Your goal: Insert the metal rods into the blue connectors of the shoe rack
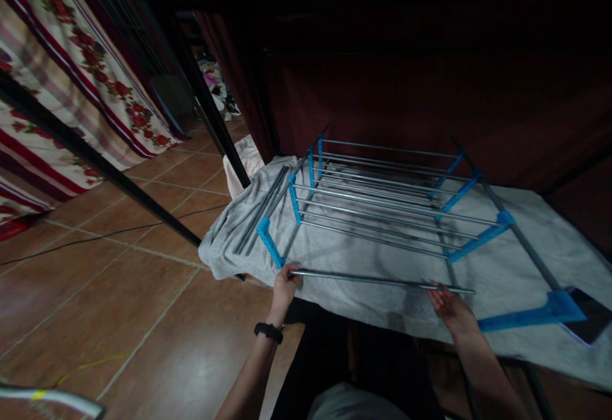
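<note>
A metal rack (382, 203) of grey rods and blue plastic side brackets lies on a grey cloth (502, 267) spread over a bed. My left hand (285, 283), with a black band on the wrist, is closed round the left end of a loose grey rod (377, 280). My right hand (447, 302) pinches the same rod near its right end. The rod lies level just in front of the rack's near edge. A loose blue bracket (530, 315) rests on the cloth to the right of my right hand.
Several spare grey rods (261, 216) lie on the cloth's left side. A dark phone (593, 318) sits at the right edge. Black bed-frame poles (119, 178) cross the brown tiled floor (119, 292). A floral sheet (71, 88) hangs at the left.
</note>
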A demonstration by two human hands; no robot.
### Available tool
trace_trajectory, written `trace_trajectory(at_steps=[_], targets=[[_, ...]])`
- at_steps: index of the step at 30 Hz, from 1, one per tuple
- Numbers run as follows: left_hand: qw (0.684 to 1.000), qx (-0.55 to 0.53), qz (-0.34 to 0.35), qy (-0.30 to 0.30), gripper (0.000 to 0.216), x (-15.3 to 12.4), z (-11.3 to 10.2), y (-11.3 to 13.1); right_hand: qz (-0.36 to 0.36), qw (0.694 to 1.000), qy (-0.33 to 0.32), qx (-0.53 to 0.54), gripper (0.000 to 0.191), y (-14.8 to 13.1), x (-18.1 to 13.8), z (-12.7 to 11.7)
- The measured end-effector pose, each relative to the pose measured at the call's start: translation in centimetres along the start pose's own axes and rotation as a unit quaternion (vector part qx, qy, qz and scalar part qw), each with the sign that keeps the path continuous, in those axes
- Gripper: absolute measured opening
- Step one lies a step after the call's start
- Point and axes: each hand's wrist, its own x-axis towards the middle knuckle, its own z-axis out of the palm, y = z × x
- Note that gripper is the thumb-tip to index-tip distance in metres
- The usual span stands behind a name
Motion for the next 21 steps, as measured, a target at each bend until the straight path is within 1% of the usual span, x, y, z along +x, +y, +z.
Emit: trace_trajectory(at_steps=[4,9,15,21], targets=[[0.990,-0.124,-0.070,0.008,0.029,-0.1,0.5,-0.2,0.005,1.000,-0.006,0.004,0.015,-0.1,0.0,-0.1],[0.962,-0.237,-0.138,0.009,0.014,-0.3,1.0,0.3,0.003,1.000,-0.010,0.007,0.014,-0.2,-0.3,0.0],[0.939,-0.296,-0.174,0.010,0.014,-0.2,1.9,0.8,0.007,1.000,-0.004,-0.001,0.013,-0.1,-0.7,0.1],[0.933,-0.308,-0.188,0.002,0.012,-0.1,2.6,1.1,0.018,1.000,-0.017,-0.007,0.012,0.1,-1.6,0.0]])
